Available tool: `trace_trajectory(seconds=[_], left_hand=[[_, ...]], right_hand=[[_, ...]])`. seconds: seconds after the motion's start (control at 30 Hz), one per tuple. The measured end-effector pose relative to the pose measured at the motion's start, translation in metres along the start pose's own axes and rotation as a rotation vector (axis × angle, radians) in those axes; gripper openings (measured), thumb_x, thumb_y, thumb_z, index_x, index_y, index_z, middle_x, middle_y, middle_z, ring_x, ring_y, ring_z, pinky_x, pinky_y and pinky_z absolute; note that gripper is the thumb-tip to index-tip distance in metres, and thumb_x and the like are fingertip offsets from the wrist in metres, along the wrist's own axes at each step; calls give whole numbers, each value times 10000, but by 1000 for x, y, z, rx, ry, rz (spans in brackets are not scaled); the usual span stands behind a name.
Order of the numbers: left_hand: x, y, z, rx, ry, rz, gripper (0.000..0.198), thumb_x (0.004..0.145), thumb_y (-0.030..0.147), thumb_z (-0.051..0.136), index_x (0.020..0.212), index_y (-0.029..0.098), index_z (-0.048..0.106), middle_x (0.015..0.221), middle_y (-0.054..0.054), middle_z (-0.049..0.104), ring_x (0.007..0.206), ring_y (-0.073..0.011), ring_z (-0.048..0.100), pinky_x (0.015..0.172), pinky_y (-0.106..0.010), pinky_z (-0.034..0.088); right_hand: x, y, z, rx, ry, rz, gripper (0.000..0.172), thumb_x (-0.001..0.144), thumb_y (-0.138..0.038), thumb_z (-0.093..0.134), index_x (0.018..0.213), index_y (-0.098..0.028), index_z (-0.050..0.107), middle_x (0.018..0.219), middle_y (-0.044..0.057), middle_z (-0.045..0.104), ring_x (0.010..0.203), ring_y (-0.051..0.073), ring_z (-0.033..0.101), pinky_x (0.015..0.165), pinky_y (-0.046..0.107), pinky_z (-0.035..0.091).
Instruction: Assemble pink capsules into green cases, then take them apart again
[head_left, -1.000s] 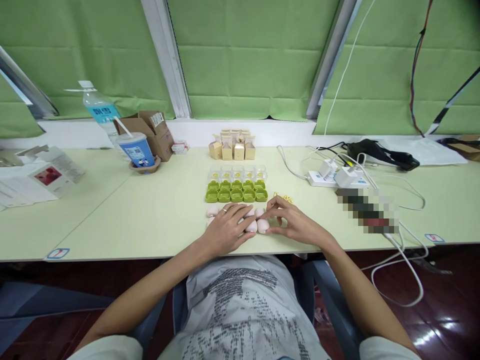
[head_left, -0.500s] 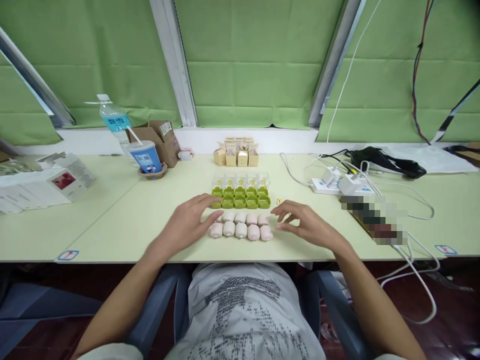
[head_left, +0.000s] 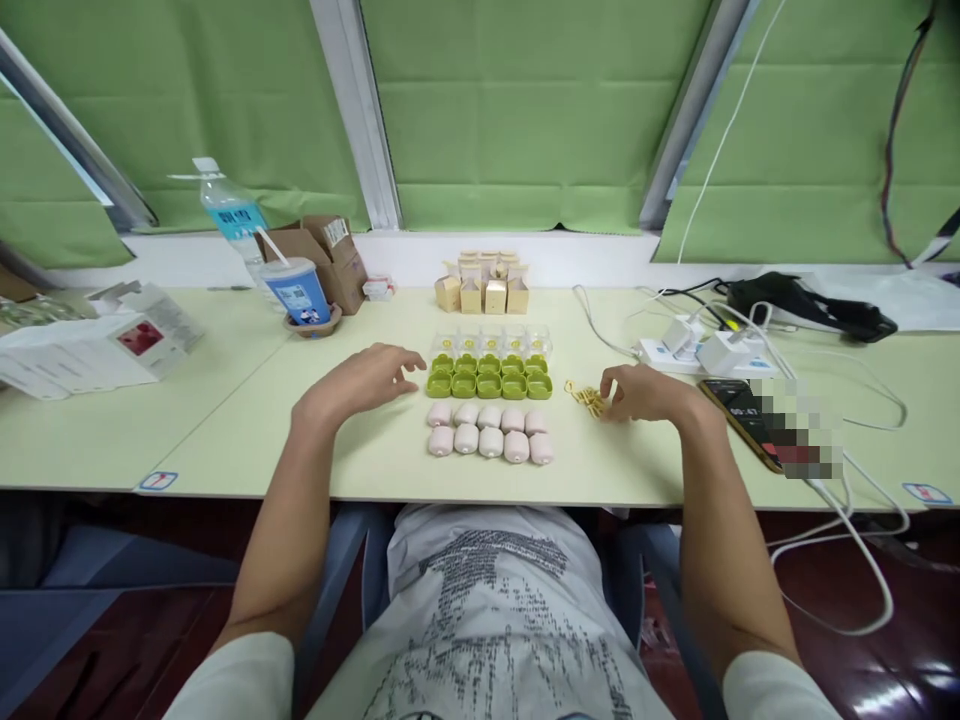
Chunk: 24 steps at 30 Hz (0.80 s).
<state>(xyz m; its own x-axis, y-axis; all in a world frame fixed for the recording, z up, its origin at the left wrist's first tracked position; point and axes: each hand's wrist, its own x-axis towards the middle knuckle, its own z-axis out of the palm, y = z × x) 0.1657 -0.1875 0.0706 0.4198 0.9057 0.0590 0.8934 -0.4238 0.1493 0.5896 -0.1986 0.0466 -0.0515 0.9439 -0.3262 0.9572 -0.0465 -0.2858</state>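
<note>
My left hand hovers just left of the green cups, thumb and fingers apart, nothing in it. Those small green cups form joined-looking rows in front of me. Nearer to me lie two rows of rounded pale pieces, some whitish and some pink. Clear plastic pieces with yellow marks line up behind the cups. My right hand is at a small pile of gold chain pieces, its curved fingers at the pile's right edge. Whether its fingertips touch the chains is hard to see.
Small open cream boxes stand near the wall. At left are a blue cup, a water bottle, a brown carton and white boxes. On the right lie a power strip, cables and a phone.
Both hands have moved away from the pale pieces. The left went up and left; the right moved right to the gold chains, which now show. The view has shifted slightly.
</note>
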Motion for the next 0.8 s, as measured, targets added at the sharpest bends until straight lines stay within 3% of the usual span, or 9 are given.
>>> trace_trajectory(seconds=[0.17, 0.3, 0.37, 0.5, 0.57, 0.67, 0.73, 0.8], left_hand=[[24, 0, 16, 93, -62, 23, 358, 929, 263, 656, 1252, 197, 795, 1198, -106, 823, 1071, -292, 761, 871, -351, 536], [35, 2, 26, 111, -114, 20, 278, 887, 228, 704, 1126, 217, 845, 1079, -86, 833, 966, -268, 754, 762, -311, 490], [37, 1, 29, 109, -128, 17, 212, 864, 195, 712, 1019, 217, 855, 992, -74, 829, 877, -248, 736, 717, -305, 462], [33, -3, 26, 113, -120, 55, 158, 824, 130, 695, 859, 204, 830, 858, -62, 769, 797, -231, 690, 704, -310, 457], [28, -8, 20, 113, -41, 100, 142, 825, 147, 700, 846, 205, 828, 894, -75, 732, 841, -242, 684, 769, -329, 500], [16, -13, 8, 3, 217, 157, 122, 871, 236, 708, 898, 206, 824, 1061, -97, 696, 912, -239, 681, 886, -378, 561], [11, -11, 1, -122, 381, 209, 133, 898, 309, 717, 918, 205, 798, 1159, -96, 690, 939, -222, 685, 894, -375, 587], [8, -3, -3, -210, 468, 305, 151, 904, 349, 730, 888, 201, 754, 1189, -85, 708, 953, -205, 691, 877, -353, 598]], right_hand=[[11, 2, 2, -56, -7, -16, 404, 767, -174, 851, 1143, -165, 701, 856, 64, 825, 748, 221, 779, 647, 288, 536], [3, 0, -2, -106, -34, -13, 453, 782, -131, 754, 1231, -159, 707, 798, 45, 819, 742, 228, 763, 652, 304, 530], [-7, 0, -4, -149, 56, -26, 430, 785, -139, 732, 1212, -171, 761, 826, 54, 827, 730, 233, 754, 659, 324, 536], [-28, -2, -7, -139, 374, -187, 229, 843, -191, 694, 1005, -225, 851, 803, 59, 812, 766, 272, 768, 708, 373, 568], [-35, -6, -8, -17, 460, -299, 194, 887, -216, 683, 982, -227, 853, 781, 64, 807, 776, 281, 783, 735, 392, 591], [-38, -16, -6, 240, 532, -448, 211, 941, -294, 678, 1027, -223, 858, 942, 80, 841, 809, 256, 799, 753, 398, 628], [-38, -26, -4, 325, 637, -558, 221, 939, -343, 708, 1035, -225, 869, 1059, 88, 835, 844, 238, 788, 771, 401, 643], [-39, -39, -1, 355, 740, -678, 231, 930, -363, 750, 1082, -243, 876, 1108, 84, 819, 874, 224, 770, 797, 402, 654]])
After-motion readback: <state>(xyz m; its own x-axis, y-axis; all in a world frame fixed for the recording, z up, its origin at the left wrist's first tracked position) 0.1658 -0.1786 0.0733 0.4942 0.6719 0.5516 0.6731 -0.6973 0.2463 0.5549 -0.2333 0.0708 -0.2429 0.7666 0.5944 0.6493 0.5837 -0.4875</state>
